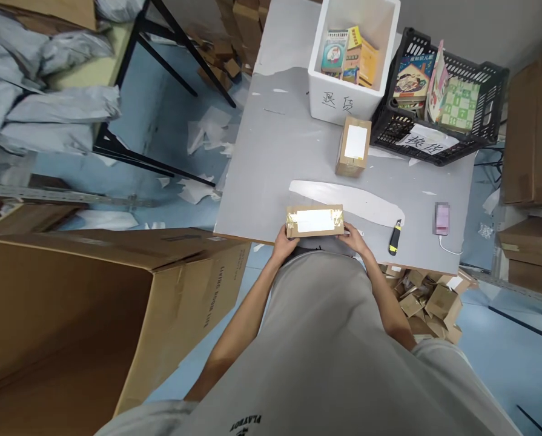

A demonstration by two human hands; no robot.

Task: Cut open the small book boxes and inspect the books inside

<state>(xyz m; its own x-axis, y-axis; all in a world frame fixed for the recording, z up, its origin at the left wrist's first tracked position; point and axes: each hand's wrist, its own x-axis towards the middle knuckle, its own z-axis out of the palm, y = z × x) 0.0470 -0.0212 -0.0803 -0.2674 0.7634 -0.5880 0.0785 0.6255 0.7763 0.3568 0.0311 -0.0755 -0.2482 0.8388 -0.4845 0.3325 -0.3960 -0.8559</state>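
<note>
A small taped cardboard box (315, 231) with a blank-looking white label faces up at the near edge of the grey table (271, 151). My left hand (284, 243) grips its left end, and my right hand (354, 238) grips its right end. The undersides of the fingers are hidden. Just beyond the box lies a long white strip of paper (366, 203). To the right of my right hand rests a black and yellow utility knife (395, 237). Farther back stands a second taped cardboard box (355, 134) with a white label.
A white bin (343, 103) and a black crate (470, 142), both holding books, stand at the back. A phone (442, 219) with a cable lies at right. A large open carton (198, 290) is at my left; several small boxes (438, 303) are heaped below right.
</note>
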